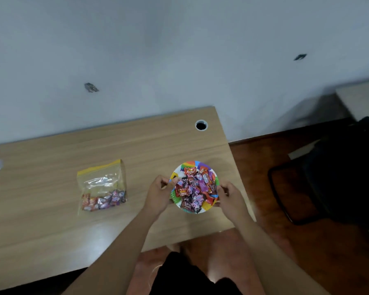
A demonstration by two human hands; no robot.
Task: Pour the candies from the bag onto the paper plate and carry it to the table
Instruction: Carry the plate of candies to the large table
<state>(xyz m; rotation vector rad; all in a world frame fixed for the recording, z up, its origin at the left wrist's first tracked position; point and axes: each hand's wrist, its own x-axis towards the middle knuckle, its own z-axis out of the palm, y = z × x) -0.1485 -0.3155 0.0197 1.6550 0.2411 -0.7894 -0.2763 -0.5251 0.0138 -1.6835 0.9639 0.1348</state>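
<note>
The left hand (161, 193) and right hand (228, 195) clasp opposite rims of the paper plate (208, 206) heaped with candies (195, 188), near the wooden table's (51, 220) right corner; further left lies the bag (102, 186), some sweets inside.

Bare wood is lying open across the desk (51, 209) in front of and behind the bag (102, 186), so a hand could pass there freely. The paper plate (191, 163) is sitting near the desk's right edge, with both hands flanking it. Behind it, a cable hole (201, 125) is breaking the surface. A dark chair (339, 177) is crowding the floor (264, 241) to the right.
</note>
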